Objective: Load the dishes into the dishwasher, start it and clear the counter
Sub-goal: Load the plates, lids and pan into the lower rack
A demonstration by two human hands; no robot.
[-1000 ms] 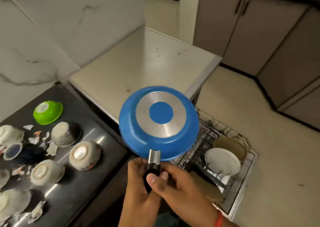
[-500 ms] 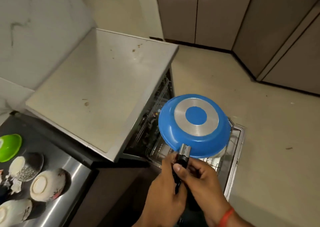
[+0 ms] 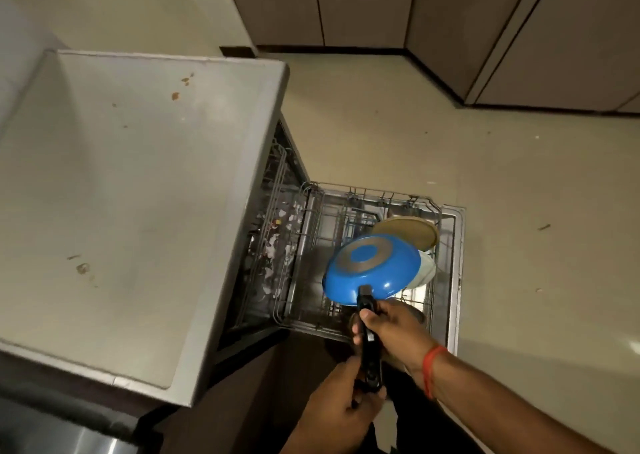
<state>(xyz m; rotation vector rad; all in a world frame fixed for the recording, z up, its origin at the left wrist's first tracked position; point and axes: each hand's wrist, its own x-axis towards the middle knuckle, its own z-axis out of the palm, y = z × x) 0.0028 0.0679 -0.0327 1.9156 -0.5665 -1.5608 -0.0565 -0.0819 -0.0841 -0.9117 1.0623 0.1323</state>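
Note:
A blue frying pan [image 3: 372, 270] with a silver ring on its underside hangs bottom-up over the pulled-out lower rack [image 3: 311, 232] of the open dishwasher. My right hand [image 3: 391, 329] grips its black handle close to the pan. My left hand [image 3: 343, 408] holds the handle's end lower down. Inside the rack, a tan plate [image 3: 412, 232] and a white dish [image 3: 424, 273] stand at the right side, partly hidden behind the pan.
The pale countertop [image 3: 121, 194] above the dishwasher fills the left, with a few crumbs. The open dishwasher door [image 3: 453, 280] lies flat under the rack. Brown cabinets [image 3: 450, 10] line the far wall, with beige floor [image 3: 536, 211] to the right.
The view has swung right and down, away from the counter of bowls. The pan has dropped lower over the rack, and my hands have slid apart along the handle.

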